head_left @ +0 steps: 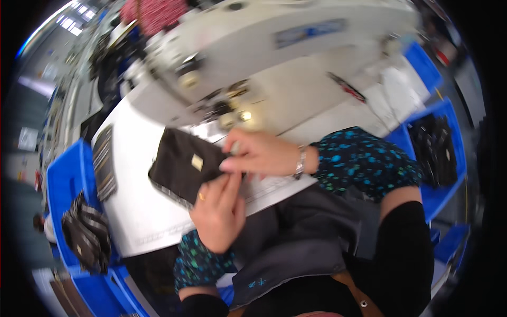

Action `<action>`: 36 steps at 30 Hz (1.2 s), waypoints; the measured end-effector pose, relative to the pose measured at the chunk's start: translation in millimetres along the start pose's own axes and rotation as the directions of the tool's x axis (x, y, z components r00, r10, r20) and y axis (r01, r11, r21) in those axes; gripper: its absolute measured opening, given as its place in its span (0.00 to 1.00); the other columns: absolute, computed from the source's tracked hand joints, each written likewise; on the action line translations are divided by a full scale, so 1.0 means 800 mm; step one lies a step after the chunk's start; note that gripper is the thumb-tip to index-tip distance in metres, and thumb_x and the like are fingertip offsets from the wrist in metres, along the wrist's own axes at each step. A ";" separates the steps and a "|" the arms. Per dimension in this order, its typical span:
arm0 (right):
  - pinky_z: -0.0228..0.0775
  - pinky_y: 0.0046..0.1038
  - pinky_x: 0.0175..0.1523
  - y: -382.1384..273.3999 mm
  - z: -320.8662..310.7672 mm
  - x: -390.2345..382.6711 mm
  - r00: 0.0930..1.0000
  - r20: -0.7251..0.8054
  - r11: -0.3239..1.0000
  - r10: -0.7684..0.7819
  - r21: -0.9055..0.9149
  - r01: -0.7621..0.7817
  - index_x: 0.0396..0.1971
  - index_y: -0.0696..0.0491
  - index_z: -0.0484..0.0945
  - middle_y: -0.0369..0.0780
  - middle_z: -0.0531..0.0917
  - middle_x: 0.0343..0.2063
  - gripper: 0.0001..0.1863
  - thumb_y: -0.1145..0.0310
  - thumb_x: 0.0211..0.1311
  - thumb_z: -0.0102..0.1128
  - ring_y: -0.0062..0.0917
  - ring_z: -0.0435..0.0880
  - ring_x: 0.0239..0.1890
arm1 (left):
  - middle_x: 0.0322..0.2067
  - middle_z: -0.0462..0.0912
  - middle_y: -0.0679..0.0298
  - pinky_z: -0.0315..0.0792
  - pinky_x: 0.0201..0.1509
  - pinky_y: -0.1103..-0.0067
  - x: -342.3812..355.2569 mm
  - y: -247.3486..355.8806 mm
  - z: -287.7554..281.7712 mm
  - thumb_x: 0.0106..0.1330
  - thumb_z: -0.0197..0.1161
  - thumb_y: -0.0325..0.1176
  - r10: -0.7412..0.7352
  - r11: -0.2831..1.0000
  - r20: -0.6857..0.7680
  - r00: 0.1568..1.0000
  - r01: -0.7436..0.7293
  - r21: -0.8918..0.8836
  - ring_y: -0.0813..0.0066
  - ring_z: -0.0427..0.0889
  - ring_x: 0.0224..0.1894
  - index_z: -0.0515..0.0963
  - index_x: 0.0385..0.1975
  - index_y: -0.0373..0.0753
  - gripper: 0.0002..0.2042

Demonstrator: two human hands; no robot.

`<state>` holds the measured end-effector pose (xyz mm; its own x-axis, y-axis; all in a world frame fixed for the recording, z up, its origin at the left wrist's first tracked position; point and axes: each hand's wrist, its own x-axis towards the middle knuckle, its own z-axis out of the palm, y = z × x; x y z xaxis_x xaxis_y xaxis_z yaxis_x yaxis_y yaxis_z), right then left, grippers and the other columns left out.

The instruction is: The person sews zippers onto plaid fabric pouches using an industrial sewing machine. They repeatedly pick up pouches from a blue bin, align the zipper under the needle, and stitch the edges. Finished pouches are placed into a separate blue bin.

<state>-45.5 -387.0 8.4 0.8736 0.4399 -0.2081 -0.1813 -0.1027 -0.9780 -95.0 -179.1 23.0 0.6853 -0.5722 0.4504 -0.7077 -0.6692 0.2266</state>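
Observation:
A dark brown fabric pouch [182,166] with a small cream label lies tilted on the white sewing table, in front of the sewing machine's needle area [227,113]. At the pouch's right end, my right hand [266,154] pinches the edge between thumb and fingers. My left hand [216,214] comes from below, its fingers closed on the near right edge of the same pouch. The fingertips of both hands nearly meet there, and they hide that corner. A bracelet circles my right wrist, and patterned sleeve covers are on both forearms.
The white sewing machine [222,45] spans the back. Red-handled snips [348,90] lie on the table [153,222] at right. A striped dark piece [104,164] rests at its left edge. Blue bins [58,182] with dark pieces flank the left, and another blue bin [459,142] stands right.

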 end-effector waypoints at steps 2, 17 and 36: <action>0.72 0.29 0.42 0.041 -0.004 -0.010 0.934 -0.021 0.912 -0.356 -0.225 0.343 0.55 0.54 0.74 0.40 0.86 0.38 0.23 0.64 0.64 0.72 0.23 0.79 0.36 | 0.44 0.87 0.55 0.81 0.45 0.67 -0.012 0.055 0.024 0.49 0.67 0.15 0.035 0.987 -0.016 0.999 -0.037 -0.154 0.55 0.85 0.40 0.86 0.51 0.35 0.24; 0.77 0.35 0.44 -0.013 -0.131 -0.515 0.437 -0.814 0.211 -0.383 -0.538 -0.816 0.44 0.48 0.83 0.41 0.88 0.38 0.16 0.80 0.56 0.67 0.42 0.87 0.38 | 0.46 0.87 0.56 0.76 0.60 0.62 -0.077 -0.014 0.042 0.67 0.67 0.21 -0.065 0.998 -0.139 0.988 0.061 -0.028 0.54 0.83 0.51 0.87 0.46 0.34 0.10; 0.72 0.41 0.67 0.351 -0.294 -0.584 0.353 -0.898 0.491 0.264 -0.190 -0.850 0.63 0.52 0.80 0.48 0.85 0.58 0.25 0.51 0.75 0.57 0.45 0.82 0.62 | 0.47 0.86 0.53 0.78 0.55 0.66 -0.070 -0.002 0.046 0.71 0.62 0.22 -0.136 0.988 -0.142 0.980 0.145 0.059 0.54 0.83 0.50 0.87 0.47 0.31 0.09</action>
<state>-398.2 -831.1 -166.7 0.6656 -0.6728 -0.3230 -0.7462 -0.5937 -0.3012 -125.6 -163.4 -34.7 0.7435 -0.4028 0.5339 -0.5894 -0.7718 0.2385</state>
